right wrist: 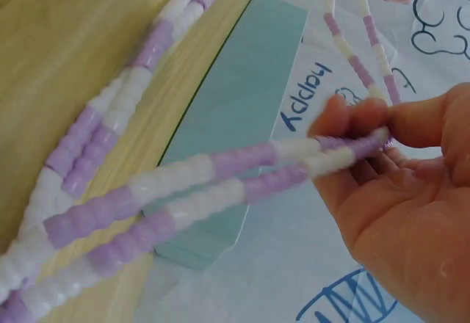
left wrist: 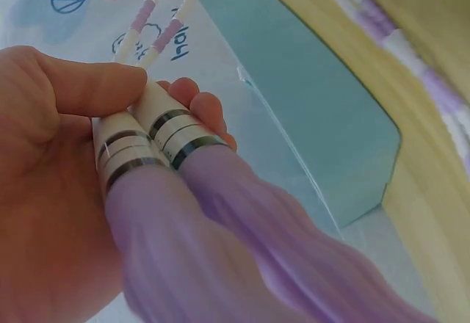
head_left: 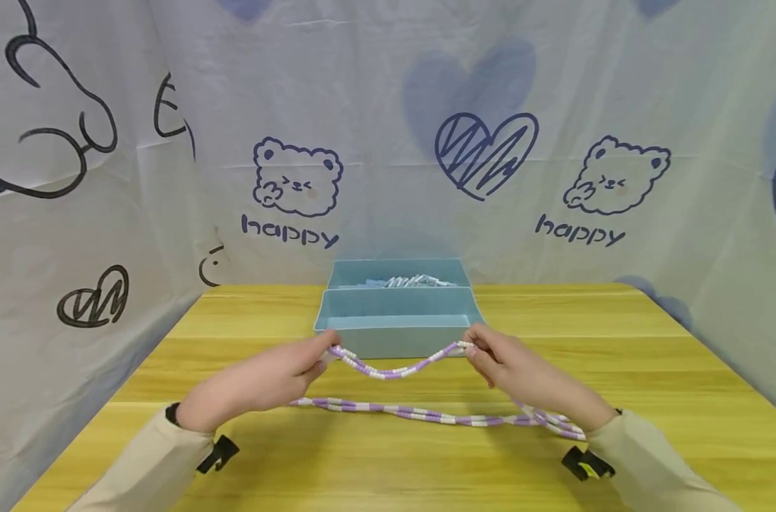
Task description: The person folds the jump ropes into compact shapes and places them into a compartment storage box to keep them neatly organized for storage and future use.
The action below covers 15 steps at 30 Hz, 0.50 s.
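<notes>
A jump rope strung with purple and white beads (head_left: 388,373) sags, doubled, between my two raised hands in the head view. My left hand (head_left: 291,373) grips its two purple handles (left wrist: 172,227) side by side, thumb across their white necks, as the left wrist view shows. On the other side, my right hand (head_left: 506,359) pinches the doubled strands between thumb and fingers. From there the rope drops to the table, where more of its beaded length (head_left: 439,418) lies across, nearer to me. In the head view the handles are hidden by the left hand.
Behind the hands stands a light blue open box (head_left: 400,343) with two compartments. White and pale blue beaded pieces (head_left: 420,281) lie in its rear part. The wooden table (head_left: 618,370) meets a printed cloth (head_left: 388,199) at the back and sides.
</notes>
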Available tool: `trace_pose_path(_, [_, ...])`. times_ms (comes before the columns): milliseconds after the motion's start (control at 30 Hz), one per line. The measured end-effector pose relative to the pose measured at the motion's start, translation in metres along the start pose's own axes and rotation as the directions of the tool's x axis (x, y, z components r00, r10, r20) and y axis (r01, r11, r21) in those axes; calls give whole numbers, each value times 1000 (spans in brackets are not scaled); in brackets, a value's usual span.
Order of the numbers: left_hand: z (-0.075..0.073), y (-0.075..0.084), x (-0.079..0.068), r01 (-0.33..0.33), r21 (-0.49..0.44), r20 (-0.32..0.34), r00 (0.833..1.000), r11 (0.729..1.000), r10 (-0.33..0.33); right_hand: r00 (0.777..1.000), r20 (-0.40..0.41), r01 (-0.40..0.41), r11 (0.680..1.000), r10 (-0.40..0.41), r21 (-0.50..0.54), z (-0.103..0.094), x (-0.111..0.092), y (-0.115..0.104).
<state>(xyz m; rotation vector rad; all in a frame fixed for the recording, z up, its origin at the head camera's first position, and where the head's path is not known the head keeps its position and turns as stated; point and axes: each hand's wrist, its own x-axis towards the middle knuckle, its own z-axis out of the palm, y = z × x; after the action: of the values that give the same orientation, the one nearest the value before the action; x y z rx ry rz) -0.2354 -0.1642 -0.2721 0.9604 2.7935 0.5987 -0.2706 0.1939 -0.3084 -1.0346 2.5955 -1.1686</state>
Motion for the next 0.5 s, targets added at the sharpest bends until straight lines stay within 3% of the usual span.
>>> trace_pose_path(267, [-8,-6,32,25,-12,-44,999,1000,-25,996,-82,-33,999,37,42,-8,0,-1])
trace_pose_path(500, [-11,-11,48,122,-163,-18,992,979,-126,987,-162,-43,991,22,-130,-21,-2,-2])
